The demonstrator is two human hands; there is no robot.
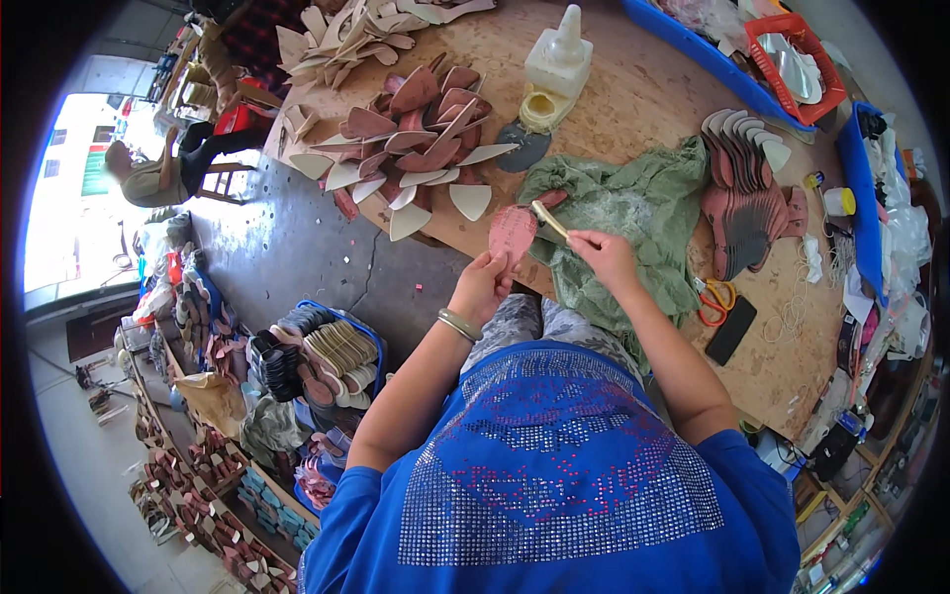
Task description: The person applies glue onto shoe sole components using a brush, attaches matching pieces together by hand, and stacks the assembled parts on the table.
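My left hand (483, 285) holds a pink shoe insole (513, 234) by its lower end, just off the table's near edge. My right hand (604, 255) grips a small brush (547, 220) whose tip rests on the insole's upper right side. A green cloth (633, 208) lies crumpled on the wooden table (643, 89) right behind both hands. A white glue bottle (559, 61) and a small round pot (539, 107) stand further back.
A spread of pink and cream insoles (416, 139) covers the table's left part; a stacked fan of dark insoles (742, 188) lies right. Orange scissors (714, 297) and a black phone (732, 329) sit near my right arm. Blue bins (327, 361) of soles stand on the floor. A person (148, 178) sits far left.
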